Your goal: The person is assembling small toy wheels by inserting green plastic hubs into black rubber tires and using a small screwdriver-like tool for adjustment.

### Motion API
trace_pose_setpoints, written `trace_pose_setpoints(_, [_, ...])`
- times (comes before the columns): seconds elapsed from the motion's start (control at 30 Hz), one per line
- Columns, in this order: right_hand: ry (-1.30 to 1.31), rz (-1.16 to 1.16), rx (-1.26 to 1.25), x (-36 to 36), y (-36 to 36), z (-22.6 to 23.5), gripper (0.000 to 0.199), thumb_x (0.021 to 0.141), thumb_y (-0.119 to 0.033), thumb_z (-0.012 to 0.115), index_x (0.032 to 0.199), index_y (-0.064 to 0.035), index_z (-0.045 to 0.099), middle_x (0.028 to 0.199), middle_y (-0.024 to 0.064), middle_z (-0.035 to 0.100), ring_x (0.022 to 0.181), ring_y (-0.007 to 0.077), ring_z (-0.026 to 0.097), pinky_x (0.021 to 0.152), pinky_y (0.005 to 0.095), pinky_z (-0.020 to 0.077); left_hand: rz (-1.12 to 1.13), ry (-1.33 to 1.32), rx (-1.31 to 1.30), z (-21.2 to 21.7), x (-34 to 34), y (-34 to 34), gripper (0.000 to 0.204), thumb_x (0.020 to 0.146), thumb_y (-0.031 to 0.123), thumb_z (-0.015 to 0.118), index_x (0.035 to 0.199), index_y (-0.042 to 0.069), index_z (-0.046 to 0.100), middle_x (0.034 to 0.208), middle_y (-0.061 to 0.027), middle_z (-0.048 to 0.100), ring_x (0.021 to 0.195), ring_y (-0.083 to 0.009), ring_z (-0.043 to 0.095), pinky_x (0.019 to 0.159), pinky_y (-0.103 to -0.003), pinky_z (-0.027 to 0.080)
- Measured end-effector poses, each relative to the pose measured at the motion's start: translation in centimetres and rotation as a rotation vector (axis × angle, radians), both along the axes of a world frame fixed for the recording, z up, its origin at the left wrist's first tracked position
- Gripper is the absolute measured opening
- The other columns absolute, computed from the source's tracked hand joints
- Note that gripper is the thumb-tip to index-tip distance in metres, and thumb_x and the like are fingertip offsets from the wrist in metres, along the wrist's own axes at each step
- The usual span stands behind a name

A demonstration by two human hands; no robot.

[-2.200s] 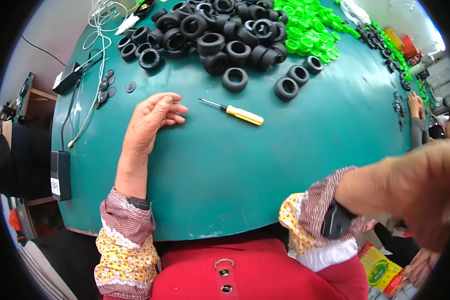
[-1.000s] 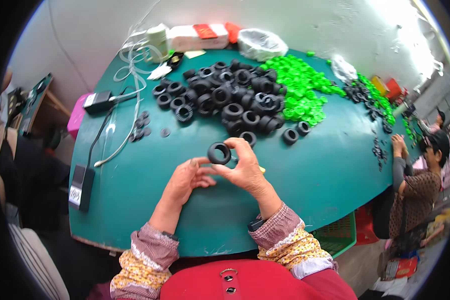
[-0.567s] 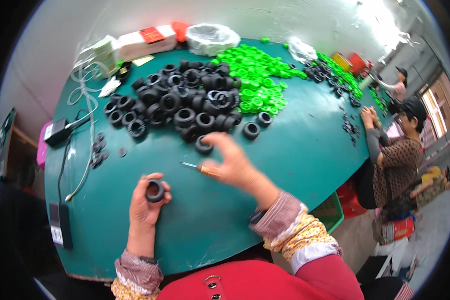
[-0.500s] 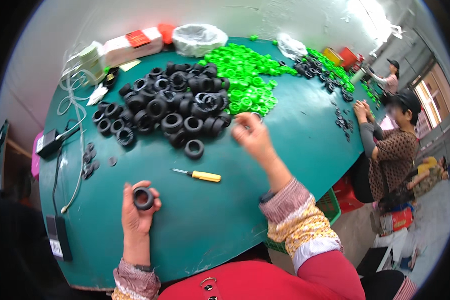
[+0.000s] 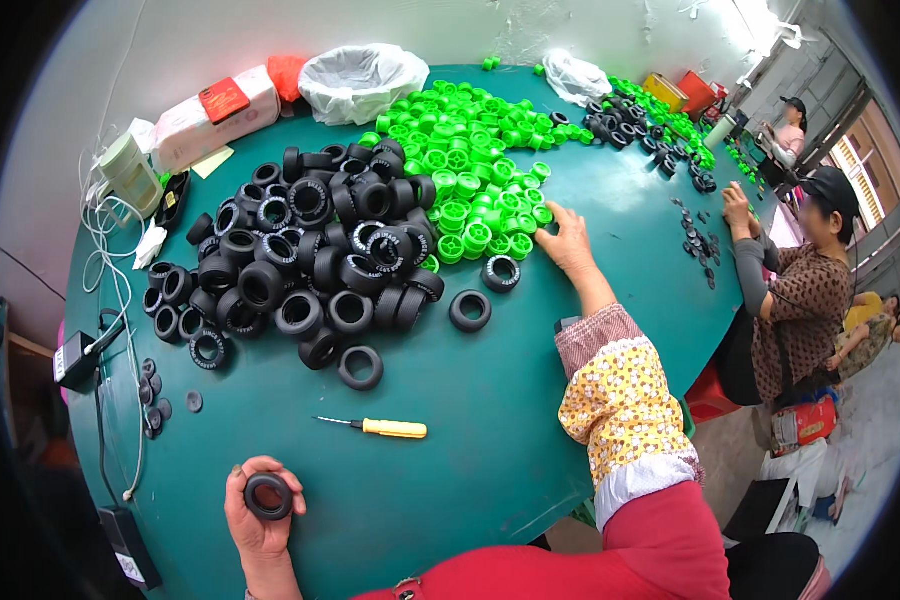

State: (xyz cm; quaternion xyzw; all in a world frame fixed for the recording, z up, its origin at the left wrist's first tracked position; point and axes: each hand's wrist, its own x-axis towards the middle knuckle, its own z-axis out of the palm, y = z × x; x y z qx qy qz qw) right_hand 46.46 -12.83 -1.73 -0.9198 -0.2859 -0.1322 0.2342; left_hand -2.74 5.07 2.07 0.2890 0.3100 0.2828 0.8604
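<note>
My left hand (image 5: 261, 512), at the lower left, is closed around a small black toy tire (image 5: 269, 496), its hole facing up. My right hand (image 5: 570, 246) reaches to the right edge of a pile of green plastic wheel hubs (image 5: 460, 150). Its thumb and index finger close on a green wheel hub (image 5: 542, 214) at the pile's edge; its other fingers are partly hidden. Left of the hubs lies a big heap of black tires (image 5: 300, 240). Separate tires (image 5: 470, 311) lie at the heap's near right side. A yellow-handled screwdriver (image 5: 395, 429) rests between my hands.
White tubing (image 5: 130, 400), a black adapter (image 5: 73, 359) and small dark discs (image 5: 194, 402) lie at the left. A plastic-lined basin (image 5: 362, 85) and a tissue pack (image 5: 218, 118) stand at the back. At the right, a co-worker (image 5: 805, 270) sits by more tires and hubs.
My right hand has moved from beside the tire heap to the edge of the green hubs. My left hand still holds its tire. The view has shifted, so the heaps appear larger.
</note>
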Motion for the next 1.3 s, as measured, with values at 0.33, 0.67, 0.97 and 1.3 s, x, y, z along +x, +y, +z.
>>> trace_pose_setpoints(0.33, [-0.062, -0.067, 0.175, -3.0, -0.6, -2.0, 0.035, 0.066, -0.020, 0.063, 0.095, -0.0025, 0.056, 0.090, 0.0168, 0.057, 0.083, 0.0330, 0.053, 0.076, 0.0403, 0.0430, -0.065, -0.047, 0.020, -0.1, -1.3, 0.3, 0.045, 0.090, 0.034, 0.028, 0.089, -0.003, 0.053, 0.071, -0.0213, 0.057, 0.051, -0.0278, 0.053, 0.045, -0.032, 0.044])
trace_pose_setpoints(0.67, [0.443, 0.563, 0.536, -23.9, 1.9, 4.5, 0.024, 0.076, -0.007, 0.060, 0.100, -0.0016, 0.058, 0.077, 0.0019, 0.057, 0.065, 0.0065, 0.050, 0.059, 0.0203, 0.0423, 0.025, -0.166, 0.013, -1.0, -0.5, 1.6, 0.041, 0.091, 0.034, 0.032, 0.097, -0.002, 0.050, 0.081, -0.0215, 0.059, 0.054, -0.0263, 0.056, 0.044, -0.029, 0.046])
trace_pose_setpoints(0.97, [0.955, 0.958, 0.728, -39.4, 10.8, 3.6, 0.021, 0.081, -0.018, 0.061, 0.089, -0.0009, 0.051, 0.063, -0.0001, 0.051, 0.055, 0.0044, 0.045, 0.049, 0.0198, 0.0376, 0.100, 0.006, 0.214, -0.4, -1.5, 0.9, 0.037, 0.091, 0.034, 0.036, 0.095, 0.003, 0.055, 0.082, -0.0081, 0.060, 0.065, -0.0163, 0.059, 0.050, -0.024, 0.050])
trace_pose_setpoints(1.3, [0.765, 0.934, 0.679, -39.1, 10.3, 2.5, 0.028, 0.081, -0.023, 0.061, 0.093, -0.0007, 0.048, 0.059, -0.0016, 0.048, 0.053, 0.0036, 0.042, 0.048, 0.0185, 0.0354, -0.067, -0.077, 0.345, -0.2, -1.8, 0.3, 0.032, 0.089, 0.023, 0.038, 0.104, -0.002, 0.053, 0.094, -0.0080, 0.057, 0.082, -0.0147, 0.057, 0.072, -0.030, 0.051])
